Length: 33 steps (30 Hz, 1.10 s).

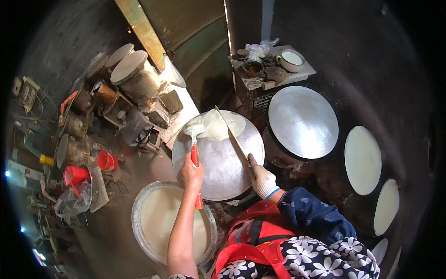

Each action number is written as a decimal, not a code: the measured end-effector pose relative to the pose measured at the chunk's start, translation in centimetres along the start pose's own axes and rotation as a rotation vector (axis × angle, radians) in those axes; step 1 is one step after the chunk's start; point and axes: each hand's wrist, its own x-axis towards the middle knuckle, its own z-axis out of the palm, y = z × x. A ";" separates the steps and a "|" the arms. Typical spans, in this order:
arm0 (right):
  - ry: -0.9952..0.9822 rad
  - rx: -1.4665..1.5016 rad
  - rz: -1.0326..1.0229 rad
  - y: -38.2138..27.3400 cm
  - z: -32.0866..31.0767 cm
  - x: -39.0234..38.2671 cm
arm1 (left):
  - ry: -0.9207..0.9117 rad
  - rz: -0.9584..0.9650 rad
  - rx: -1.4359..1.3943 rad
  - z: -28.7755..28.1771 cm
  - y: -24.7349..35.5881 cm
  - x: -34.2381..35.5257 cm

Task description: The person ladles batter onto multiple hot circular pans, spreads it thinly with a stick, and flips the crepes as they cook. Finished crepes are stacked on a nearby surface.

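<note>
My bare left hand (191,173) is closed around the red handle of a ladle (194,130), whose batter-coated bowl is over the far left part of a round metal griddle (213,169). Pale batter (214,124) lies in an uneven patch across the griddle's far side. My right hand (263,180), in a whitish knit glove, grips the near end of a long thin spreader stick (234,137). The stick slants far and left over the griddle, its far part lying at the batter. Below my left forearm stands a wide basin (135,216) of pale batter, partly hidden by the arm.
A second shiny round griddle (303,122) is at the right, with pale round discs (362,160) beyond it. A small table (306,69) at the back holds a white enamel mug (291,59). Red plastic containers (108,160) and round-topped drums (129,67) crowd the left.
</note>
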 end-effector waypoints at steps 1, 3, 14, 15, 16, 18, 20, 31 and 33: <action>-0.016 0.012 -0.018 -0.2 0.6 0.0 | 0.002 0.002 -0.015 -0.1 -0.4 -0.3; -0.050 0.027 -0.064 -1.8 1.2 0.3 | 0.024 -0.003 -0.032 -0.2 -2.1 -1.0; -0.198 -0.029 -0.319 -3.1 0.9 1.1 | 0.070 -0.155 -0.194 -4.4 -7.6 -7.8; -0.267 -0.069 -0.286 -4.1 -0.4 1.5 | 0.091 -0.177 -0.188 -5.4 -8.3 -8.8; -0.235 -0.108 -0.251 -3.8 -0.8 1.9 | 0.085 -0.197 -0.201 -5.8 -8.8 -9.6; -0.168 -0.091 -0.171 -3.0 -1.0 2.4 | 0.091 -0.248 -0.238 -5.5 -10.5 -10.9; 0.005 0.036 -0.152 -1.2 0.9 3.9 | 0.065 -0.250 -0.250 -5.2 -11.3 -11.6; -0.432 -0.058 -0.466 -3.3 -3.0 2.4 | 0.262 -0.069 -0.404 -2.3 -12.5 -5.1; -0.438 -0.165 -0.360 -3.2 -4.6 1.1 | 0.204 -0.146 -0.410 -1.9 -11.5 -3.3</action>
